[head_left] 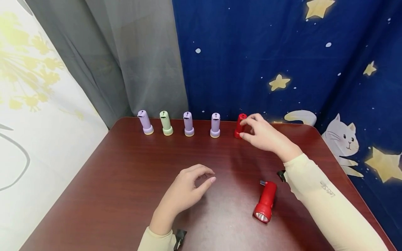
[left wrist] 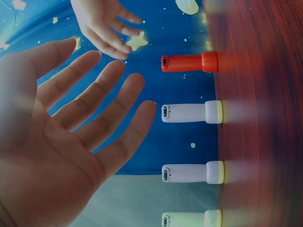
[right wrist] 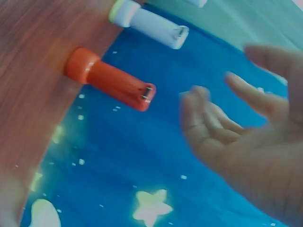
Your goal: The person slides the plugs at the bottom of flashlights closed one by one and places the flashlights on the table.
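Note:
At the right end of a row along the table's far edge, a red flashlight (head_left: 238, 127) stands lens-down. My right hand (head_left: 265, 134) is beside it with fingers loosely bent, and the right wrist view shows a gap between the fingertips (right wrist: 191, 97) and the flashlight. My left hand (head_left: 185, 191) hovers over the middle of the table, holding nothing, fingers relaxed and spread in the left wrist view. Nearer the front, a second red flashlight (head_left: 265, 202) lies on its side, its metal plug prongs (head_left: 262, 182) showing and its lens facing me.
Left of the standing red flashlight are a purple flashlight (head_left: 215, 126), another purple flashlight (head_left: 188, 124), a green flashlight (head_left: 166, 123) and a third purple flashlight (head_left: 146, 122), all upright. Behind the brown table (head_left: 125, 181) hang a grey curtain (head_left: 150, 52) and a blue starry curtain (head_left: 235, 62).

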Action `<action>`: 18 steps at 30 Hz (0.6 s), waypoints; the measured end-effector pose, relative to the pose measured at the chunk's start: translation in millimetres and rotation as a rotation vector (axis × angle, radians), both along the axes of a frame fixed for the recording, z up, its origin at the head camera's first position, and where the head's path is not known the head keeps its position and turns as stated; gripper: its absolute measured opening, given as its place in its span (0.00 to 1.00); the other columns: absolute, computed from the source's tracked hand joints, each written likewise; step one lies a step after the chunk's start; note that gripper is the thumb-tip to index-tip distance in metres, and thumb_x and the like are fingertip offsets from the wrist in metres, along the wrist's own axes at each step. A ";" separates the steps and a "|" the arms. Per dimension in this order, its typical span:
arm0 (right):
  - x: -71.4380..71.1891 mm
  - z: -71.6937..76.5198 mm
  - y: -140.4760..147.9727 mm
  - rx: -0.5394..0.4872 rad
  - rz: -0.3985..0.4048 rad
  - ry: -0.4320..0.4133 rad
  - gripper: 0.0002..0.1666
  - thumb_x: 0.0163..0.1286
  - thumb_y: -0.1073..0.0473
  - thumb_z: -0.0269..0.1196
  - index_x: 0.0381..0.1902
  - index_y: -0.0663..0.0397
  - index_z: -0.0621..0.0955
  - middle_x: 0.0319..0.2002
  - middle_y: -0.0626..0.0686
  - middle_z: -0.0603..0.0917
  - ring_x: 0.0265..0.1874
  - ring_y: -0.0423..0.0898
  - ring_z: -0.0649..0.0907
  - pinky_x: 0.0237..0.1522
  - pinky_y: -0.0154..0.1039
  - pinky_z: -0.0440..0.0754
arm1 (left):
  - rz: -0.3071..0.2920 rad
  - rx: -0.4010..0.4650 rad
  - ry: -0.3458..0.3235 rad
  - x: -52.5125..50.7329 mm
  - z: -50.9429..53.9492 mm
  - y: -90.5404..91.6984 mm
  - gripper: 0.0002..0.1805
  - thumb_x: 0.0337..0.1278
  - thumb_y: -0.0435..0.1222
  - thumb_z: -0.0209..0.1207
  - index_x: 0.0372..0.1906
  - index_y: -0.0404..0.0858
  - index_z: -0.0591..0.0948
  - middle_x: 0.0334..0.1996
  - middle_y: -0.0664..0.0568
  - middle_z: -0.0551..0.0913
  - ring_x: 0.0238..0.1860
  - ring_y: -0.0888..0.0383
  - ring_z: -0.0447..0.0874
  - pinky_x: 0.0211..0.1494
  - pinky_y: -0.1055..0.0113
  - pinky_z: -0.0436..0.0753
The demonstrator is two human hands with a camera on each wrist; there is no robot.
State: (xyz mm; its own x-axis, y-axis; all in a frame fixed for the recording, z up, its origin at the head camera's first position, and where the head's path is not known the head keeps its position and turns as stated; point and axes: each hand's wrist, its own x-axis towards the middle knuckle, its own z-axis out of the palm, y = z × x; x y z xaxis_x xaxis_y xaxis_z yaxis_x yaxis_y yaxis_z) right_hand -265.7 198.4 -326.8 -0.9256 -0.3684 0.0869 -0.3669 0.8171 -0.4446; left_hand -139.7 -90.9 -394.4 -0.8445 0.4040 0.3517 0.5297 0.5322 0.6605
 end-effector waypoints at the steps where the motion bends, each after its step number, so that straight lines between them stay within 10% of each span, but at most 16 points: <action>1: 5.1 0.4 1.0 0.043 0.028 -0.017 0.25 0.77 0.53 0.65 0.66 0.60 0.80 0.69 0.68 0.72 0.56 0.62 0.82 0.65 0.61 0.81 | -0.001 -0.001 -0.001 0.1 0.0 0.0 0.07 0.72 0.41 0.66 0.50 0.49 0.88 0.45 0.63 0.89 0.47 0.57 0.89 0.54 0.64 0.88; 6: 29.7 -2.5 7.4 0.282 0.119 -0.193 0.29 0.76 0.47 0.66 0.63 0.62 0.81 0.60 0.66 0.84 0.58 0.62 0.85 0.66 0.63 0.81 | 0.006 -0.004 0.004 0.4 1.2 -0.4 0.06 0.72 0.41 0.66 0.49 0.49 0.88 0.44 0.64 0.89 0.46 0.61 0.88 0.54 0.65 0.88; 11: 47.7 -13.2 15.4 0.409 0.019 -0.377 0.29 0.71 0.46 0.71 0.57 0.65 0.83 0.44 0.58 0.89 0.43 0.53 0.87 0.53 0.56 0.87 | 0.010 -0.006 0.007 0.9 3.2 -0.8 0.07 0.71 0.41 0.66 0.49 0.49 0.88 0.44 0.64 0.89 0.46 0.63 0.87 0.53 0.66 0.87; 18: 62.5 -36.5 18.4 0.449 -0.091 -0.395 0.19 0.62 0.46 0.77 0.31 0.55 0.85 0.27 0.52 0.83 0.29 0.48 0.80 0.35 0.43 0.79 | 0.002 -0.009 0.004 2.3 4.4 -0.8 0.07 0.72 0.41 0.66 0.49 0.48 0.88 0.44 0.63 0.89 0.46 0.63 0.86 0.53 0.66 0.87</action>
